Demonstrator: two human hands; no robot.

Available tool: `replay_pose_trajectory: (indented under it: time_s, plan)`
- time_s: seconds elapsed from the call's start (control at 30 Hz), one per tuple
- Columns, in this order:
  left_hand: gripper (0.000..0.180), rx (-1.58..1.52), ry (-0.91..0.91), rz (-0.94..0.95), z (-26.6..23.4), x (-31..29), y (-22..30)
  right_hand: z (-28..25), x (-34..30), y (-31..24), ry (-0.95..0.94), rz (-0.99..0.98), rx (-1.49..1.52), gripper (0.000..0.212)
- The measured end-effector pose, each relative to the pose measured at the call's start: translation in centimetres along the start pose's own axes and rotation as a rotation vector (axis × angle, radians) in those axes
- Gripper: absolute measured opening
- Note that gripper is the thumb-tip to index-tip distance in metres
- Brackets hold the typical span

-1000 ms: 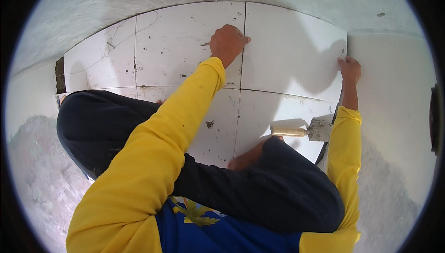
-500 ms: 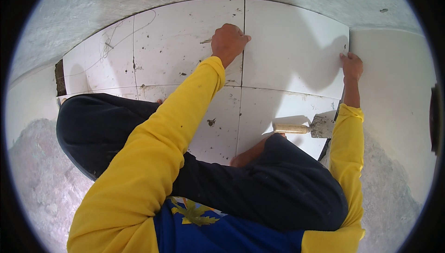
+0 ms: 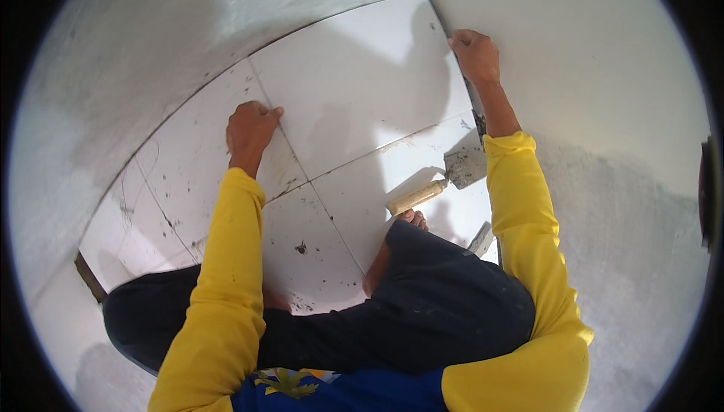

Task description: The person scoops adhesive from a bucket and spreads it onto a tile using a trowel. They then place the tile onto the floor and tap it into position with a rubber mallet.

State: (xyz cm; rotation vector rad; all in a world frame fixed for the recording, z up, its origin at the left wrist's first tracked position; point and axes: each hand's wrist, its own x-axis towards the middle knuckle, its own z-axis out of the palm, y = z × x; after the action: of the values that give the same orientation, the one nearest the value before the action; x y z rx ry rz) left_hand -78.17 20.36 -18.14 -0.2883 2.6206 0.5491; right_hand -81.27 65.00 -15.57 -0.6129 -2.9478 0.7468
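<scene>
A large white tile (image 3: 354, 87) lies in the far right corner of the floor, partly under shadow. My left hand (image 3: 251, 136) is closed at the seam along its left side, the thumb pointing toward the tile. At the tile's right edge, beside the wall, my right hand (image 3: 477, 57) has its fingers curled and pressed together. What either hand pinches, if anything, is hidden. A trowel (image 3: 418, 197) with a wooden handle and a mortar-smeared blade lies on the nearer tile (image 3: 354, 186), between my foot and right forearm.
Walls (image 3: 581, 72) rise along the far and right sides. Dirt-flecked tiles (image 3: 188, 163) extend to the left, with a loose thread (image 3: 124, 201) on them. A dark gap (image 3: 89, 278) shows at the left end. A grey strip (image 3: 480, 238) lies by my knee; my foot (image 3: 413, 218) rests near the trowel.
The view has turned toward the right corner, so the tiles appear slanted. Both hands remain at the same tile's sides; the right has shifted farther along its edge. The grey strip has come into sight.
</scene>
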Motion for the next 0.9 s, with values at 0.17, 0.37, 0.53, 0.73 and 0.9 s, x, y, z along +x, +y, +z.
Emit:
replay_pose_trajectory:
  time_s: [0.17, 0.37, 0.53, 0.73, 0.9]
  plan:
    - [0.038, 0.090, 0.137, 0.355, 0.1, -1.1, 4.7, -6.9, -8.2, 2.2, 0.035, 0.178, 0.244, 0.029]
    - [0.064, -0.028, 0.071, 1.074, 5.3, -1.5, 9.3, -7.8, -21.3, 2.6, 0.199, 0.477, 0.291, 0.030]
    - [0.091, 0.354, -0.152, 0.907, 5.4, -2.9, 10.9, -7.5, -34.0, -1.1, 0.324, 0.604, 0.346, 0.020]
    - [0.097, 0.385, 0.011, 1.063, 8.7, 1.2, 8.6, -4.7, -52.1, -10.3, 0.400, 1.217, 0.361, 0.017]
    - [0.103, 0.542, -0.021, 1.038, 9.5, 1.3, 9.1, 4.4, -71.9, -16.8, 0.395, 1.141, 0.206, 0.016]
